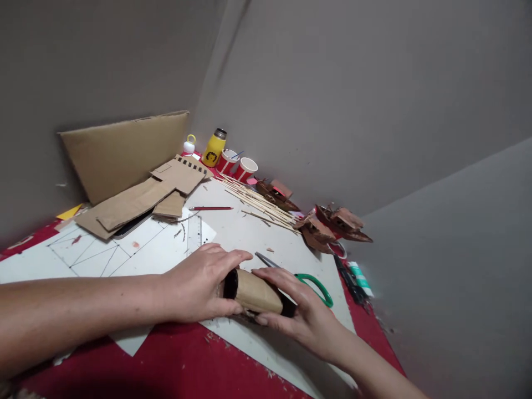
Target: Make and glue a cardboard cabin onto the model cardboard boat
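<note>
Between my two hands is a curved brown cardboard piece (260,293) with dark ends, held low over the front of the white sheet. My left hand (203,282) grips its left end, thumb below and fingers above. At the right end, my right hand (305,305) pinches it with the thumb underneath and the fingers on top. The underside of the piece is hidden. Just behind my right hand lie scissors (319,282) with green handles, their blades partly covered by it. A clear ruler (194,233) and a dark red pencil (211,208) lie farther back.
Cut cardboard pieces (137,202) lie at left before a leaning cardboard sheet (128,155). Behind are a yellow bottle (214,149), red-and-white paper cups (246,169) and thin wooden sticks (261,202). Brown model boats (318,230) and a glue stick (361,279) line the right edge, near grey walls.
</note>
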The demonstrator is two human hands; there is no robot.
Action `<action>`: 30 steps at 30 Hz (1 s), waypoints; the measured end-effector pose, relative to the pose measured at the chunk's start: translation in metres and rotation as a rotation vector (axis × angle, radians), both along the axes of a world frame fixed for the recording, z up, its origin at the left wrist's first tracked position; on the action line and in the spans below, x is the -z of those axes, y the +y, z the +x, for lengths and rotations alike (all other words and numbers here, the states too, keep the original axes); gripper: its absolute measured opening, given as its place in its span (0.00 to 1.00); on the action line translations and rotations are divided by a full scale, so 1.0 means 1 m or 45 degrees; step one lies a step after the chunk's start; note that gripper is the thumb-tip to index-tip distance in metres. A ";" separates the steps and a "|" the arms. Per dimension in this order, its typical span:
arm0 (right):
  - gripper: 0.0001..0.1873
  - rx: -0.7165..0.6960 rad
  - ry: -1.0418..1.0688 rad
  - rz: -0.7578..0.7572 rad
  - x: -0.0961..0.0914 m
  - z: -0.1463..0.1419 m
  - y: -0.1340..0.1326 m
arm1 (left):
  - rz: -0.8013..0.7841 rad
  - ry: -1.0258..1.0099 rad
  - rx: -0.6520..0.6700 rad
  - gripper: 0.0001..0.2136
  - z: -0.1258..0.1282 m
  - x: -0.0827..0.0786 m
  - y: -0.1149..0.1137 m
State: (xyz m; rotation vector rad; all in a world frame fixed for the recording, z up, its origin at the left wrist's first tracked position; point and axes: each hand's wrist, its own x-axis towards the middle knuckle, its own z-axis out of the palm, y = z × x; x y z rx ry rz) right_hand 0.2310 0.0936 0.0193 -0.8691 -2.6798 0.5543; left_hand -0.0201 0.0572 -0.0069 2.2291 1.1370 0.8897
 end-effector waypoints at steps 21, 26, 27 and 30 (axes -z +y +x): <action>0.39 -0.100 -0.210 0.005 -0.006 0.004 0.003 | -0.567 0.120 -0.031 0.14 0.001 -0.006 0.035; 0.42 -0.213 -0.201 0.036 -0.014 -0.016 0.006 | -0.568 0.118 -0.059 0.14 0.002 -0.007 0.032; 0.41 -0.235 -0.190 0.036 -0.015 -0.022 0.006 | -0.575 0.116 -0.062 0.15 0.002 -0.008 0.032; 0.36 -0.265 -0.136 -0.002 -0.016 -0.033 0.008 | -0.609 0.105 -0.074 0.15 0.002 -0.009 0.031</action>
